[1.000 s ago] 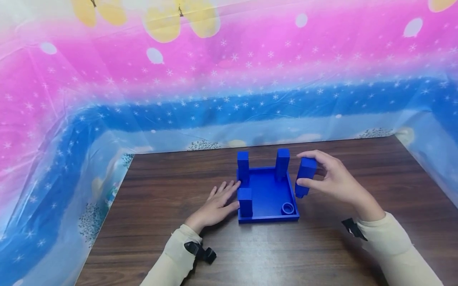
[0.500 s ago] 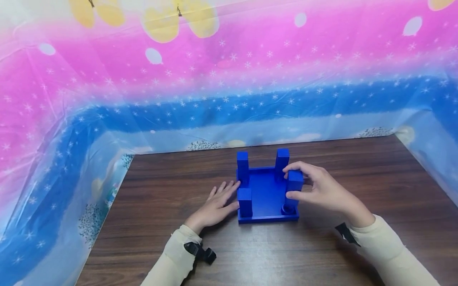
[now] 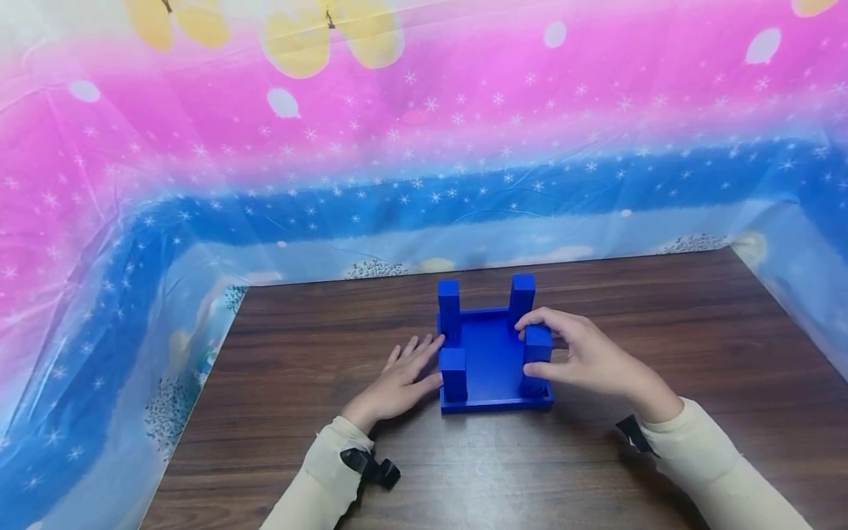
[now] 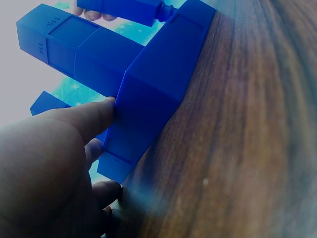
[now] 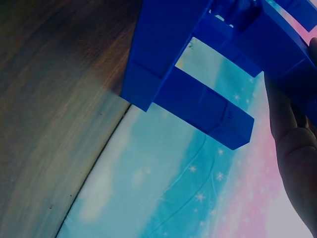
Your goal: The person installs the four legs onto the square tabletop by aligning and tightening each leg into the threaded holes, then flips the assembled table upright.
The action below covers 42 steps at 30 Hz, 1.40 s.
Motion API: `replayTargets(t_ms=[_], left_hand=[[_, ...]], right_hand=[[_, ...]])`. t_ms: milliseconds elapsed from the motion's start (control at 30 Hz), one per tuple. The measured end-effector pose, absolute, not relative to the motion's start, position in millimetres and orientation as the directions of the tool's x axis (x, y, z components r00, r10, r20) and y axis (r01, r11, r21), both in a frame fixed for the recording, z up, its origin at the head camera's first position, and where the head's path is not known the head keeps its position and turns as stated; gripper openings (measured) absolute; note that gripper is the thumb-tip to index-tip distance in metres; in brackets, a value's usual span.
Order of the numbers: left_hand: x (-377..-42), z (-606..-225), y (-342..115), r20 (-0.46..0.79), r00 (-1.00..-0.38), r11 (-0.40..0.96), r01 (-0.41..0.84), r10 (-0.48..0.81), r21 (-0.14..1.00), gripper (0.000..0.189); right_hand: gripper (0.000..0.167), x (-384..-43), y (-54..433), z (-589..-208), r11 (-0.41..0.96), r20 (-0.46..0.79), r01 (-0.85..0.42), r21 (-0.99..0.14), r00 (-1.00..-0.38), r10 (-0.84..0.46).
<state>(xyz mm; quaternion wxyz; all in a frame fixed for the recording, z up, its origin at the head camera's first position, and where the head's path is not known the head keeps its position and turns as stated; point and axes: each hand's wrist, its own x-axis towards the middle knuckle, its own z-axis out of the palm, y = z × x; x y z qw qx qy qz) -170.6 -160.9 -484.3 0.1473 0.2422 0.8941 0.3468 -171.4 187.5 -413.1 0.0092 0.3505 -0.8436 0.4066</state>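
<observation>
A square blue tray-like base (image 3: pixel 493 368) with raised edges lies on the table, with square blue legs upright at its corners. My right hand (image 3: pixel 589 361) pinches the near-right leg (image 3: pixel 538 343) between thumb and fingers over that corner. In the left wrist view this held leg (image 4: pixel 124 9) shows a narrow ridged neck next to the base; how deep it sits in the ring socket is hidden. My left hand (image 3: pixel 400 383) lies with fingers extended, touching the base's left side near the near-left leg (image 3: pixel 454 375).
The far-left leg (image 3: pixel 449 309) and far-right leg (image 3: pixel 523 298) stand tall on the base, the latter close to my right fingers. A brown wood-grain table (image 3: pixel 318 324) lies below. A patterned pink and blue cloth (image 3: pixel 424 162) hangs behind it.
My right hand has carried the blue leg leftward from beside the base and lowered it onto the near-right corner, covering the ring socket there. My left hand has stayed in place.
</observation>
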Motion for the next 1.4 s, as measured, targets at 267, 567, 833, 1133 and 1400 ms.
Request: replayTargets(t_ms=[267, 567, 833, 1133, 1400], left_hand=[[-171.1, -484.3, -160.3, -0.097, -0.837, 0.640, 0.332, 0.539, 0.693, 0.069], [-171.1, -484.1, -161.2, -0.095, -0.837, 0.640, 0.334, 0.539, 0.692, 0.069], [-170.9, -483.1, -160.6, -0.096, -0.838, 0.642, 0.333, 0.538, 0.690, 0.070], [-170.6, -483.8, -160.5, -0.095, -0.838, 0.642, 0.333, 0.537, 0.691, 0.069], [-170.5, -483.9, -160.5, -0.097, -0.838, 0.639, 0.330, 0.538, 0.695, 0.069]], right_hand=[[0.048, -173.6, 188.8, -416.7, 0.434, 0.226, -0.560, -0.705, -0.758, -0.611], [0.048, -174.3, 189.0, -414.5, 0.438, 0.225, -0.590, -0.679, -0.735, -0.640], [0.056, -176.9, 193.9, -411.5, 0.448, 0.151, -0.552, -0.703, -0.731, -0.665], [0.065, -183.8, 208.5, -413.5, 0.396, 0.071, -0.486, -0.779, -0.696, -0.714], [0.061, -194.0, 218.7, -422.1, 0.285, 0.065, -0.417, -0.863, -0.652, -0.755]])
